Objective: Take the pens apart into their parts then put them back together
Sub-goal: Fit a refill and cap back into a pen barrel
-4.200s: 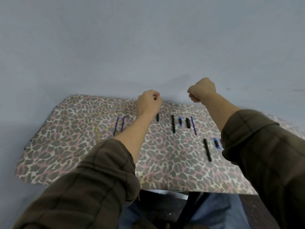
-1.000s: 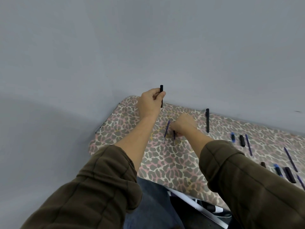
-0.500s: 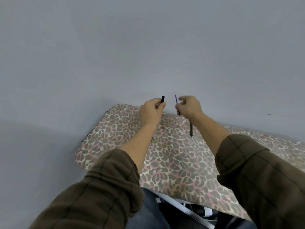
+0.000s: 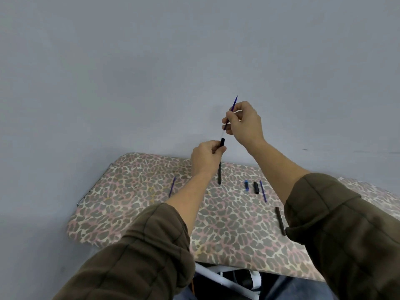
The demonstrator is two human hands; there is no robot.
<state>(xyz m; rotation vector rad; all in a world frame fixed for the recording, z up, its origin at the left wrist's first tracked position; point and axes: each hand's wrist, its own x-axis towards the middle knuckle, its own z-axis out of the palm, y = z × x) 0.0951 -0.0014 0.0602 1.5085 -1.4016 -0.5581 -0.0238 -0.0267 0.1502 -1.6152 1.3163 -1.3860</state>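
Observation:
My left hand [image 4: 205,160] is raised above the table and grips a black pen barrel [image 4: 220,169] that hangs down from the fist, its open top end showing at the fingers. Just above it, my right hand [image 4: 244,124] pinches a thin blue ink refill [image 4: 233,103], tilted, with its lower end meeting the barrel's top opening. On the leopard-print table [image 4: 134,213] lie loose parts: a blue refill [image 4: 172,186] at the left, a small blue piece [image 4: 246,184], a short black cap [image 4: 256,187], another blue refill [image 4: 263,193] and a black barrel [image 4: 280,221] by my right sleeve.
A plain grey wall [image 4: 151,72] rises right behind the table. The table's left edge and rounded front corner are in view, with a white frame [image 4: 218,278] under its front edge. My dark sleeves hide part of the right side.
My right hand has risen with the blue refill and brought its lower end to the top of the barrel in my left hand. The view has shifted, showing more loose parts on the right.

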